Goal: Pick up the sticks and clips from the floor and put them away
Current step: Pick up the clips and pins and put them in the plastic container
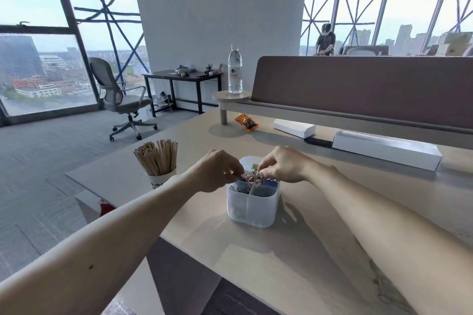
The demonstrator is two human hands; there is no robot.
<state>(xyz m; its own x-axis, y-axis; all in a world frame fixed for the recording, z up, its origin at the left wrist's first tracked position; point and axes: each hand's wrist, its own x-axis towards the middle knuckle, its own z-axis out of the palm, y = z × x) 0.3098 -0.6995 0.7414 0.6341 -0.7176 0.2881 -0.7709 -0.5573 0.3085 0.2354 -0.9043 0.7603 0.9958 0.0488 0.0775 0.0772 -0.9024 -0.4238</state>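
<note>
Both forearms reach forward over the desk (294, 250), and the left hand (217, 171) and right hand (281, 165) meet knuckles-up above a translucent divided container (252, 208), each with curled fingers pinching the same tangled clump of clips (253, 176). That clump of thin pinkish and dark wire sits at the container's rim, over its rear compartments, with more clips dimly visible through the walls below. Just left of the container, the sticks (157, 157), pale wood and fanned slightly, stand upright in a paper cup (160, 179) near the desk's edge.
</note>
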